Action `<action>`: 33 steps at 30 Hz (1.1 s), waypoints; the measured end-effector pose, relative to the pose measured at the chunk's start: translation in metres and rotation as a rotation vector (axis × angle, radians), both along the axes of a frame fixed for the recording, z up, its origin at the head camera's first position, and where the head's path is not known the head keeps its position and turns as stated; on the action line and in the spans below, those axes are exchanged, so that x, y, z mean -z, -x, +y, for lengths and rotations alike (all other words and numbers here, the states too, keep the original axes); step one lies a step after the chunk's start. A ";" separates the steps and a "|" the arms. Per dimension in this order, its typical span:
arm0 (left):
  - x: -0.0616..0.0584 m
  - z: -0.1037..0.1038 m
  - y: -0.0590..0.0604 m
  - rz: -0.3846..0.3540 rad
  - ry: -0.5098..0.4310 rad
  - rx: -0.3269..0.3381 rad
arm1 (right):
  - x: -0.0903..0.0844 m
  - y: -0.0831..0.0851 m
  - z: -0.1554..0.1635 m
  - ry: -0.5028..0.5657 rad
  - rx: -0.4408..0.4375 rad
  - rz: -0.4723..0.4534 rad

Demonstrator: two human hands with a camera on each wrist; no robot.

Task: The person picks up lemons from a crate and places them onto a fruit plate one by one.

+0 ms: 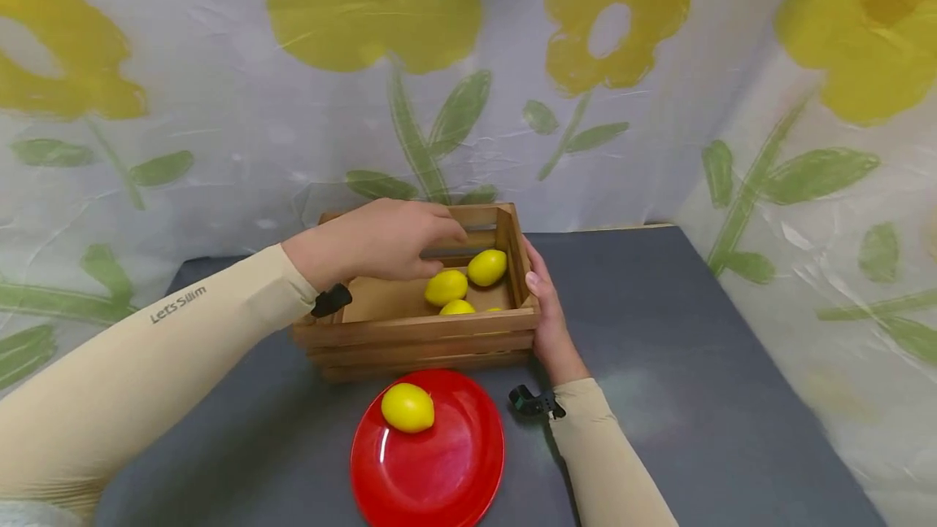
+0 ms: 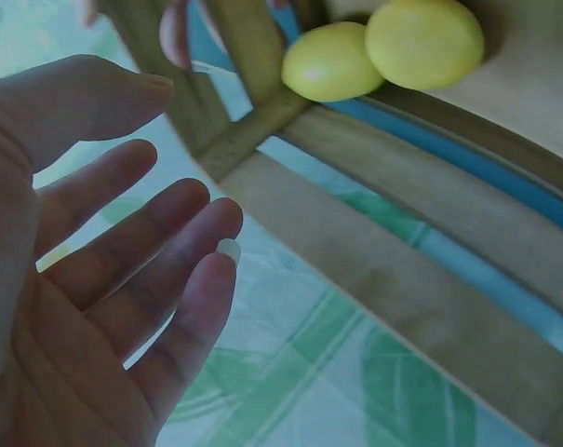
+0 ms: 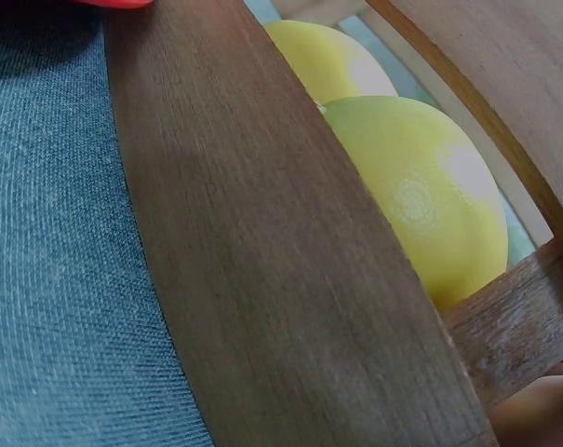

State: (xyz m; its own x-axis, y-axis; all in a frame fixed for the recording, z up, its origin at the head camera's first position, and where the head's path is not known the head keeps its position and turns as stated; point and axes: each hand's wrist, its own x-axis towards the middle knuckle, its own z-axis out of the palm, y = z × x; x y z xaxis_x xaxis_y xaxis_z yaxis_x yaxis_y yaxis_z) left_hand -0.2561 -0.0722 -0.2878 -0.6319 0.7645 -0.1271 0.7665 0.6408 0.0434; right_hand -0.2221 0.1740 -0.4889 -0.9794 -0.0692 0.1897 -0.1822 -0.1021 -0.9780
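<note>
Several lemons [image 1: 486, 267] lie in the crate [image 1: 417, 332] between both hands [image 1: 384, 240] [image 1: 551, 315].

The left hand [image 2: 95, 251] reaches over the far side of a wooden crate [image 2: 355, 256], palm showing, fingers spread and slightly bent, thumb held apart. Inside, near the right end, two lemons [image 2: 379, 51] touch each other. Fingertips of the right hand [image 2: 176, 35] show at that end's slats. Beyond the far side spreads a pale cloth [image 2: 272, 307] with green leaf shapes, partly visible through the gaps.
</note>
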 end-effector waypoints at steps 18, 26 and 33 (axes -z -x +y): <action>0.056 -0.006 0.041 -0.078 0.075 -0.021 | -0.001 -0.002 -0.019 -0.002 0.001 -0.015; 0.072 -0.007 0.044 -0.155 0.098 -0.044 | 0.000 -0.007 -0.022 0.006 -0.007 -0.011; 0.071 -0.002 0.045 -0.151 0.114 -0.052 | -0.003 -0.008 -0.020 -0.008 -0.008 0.006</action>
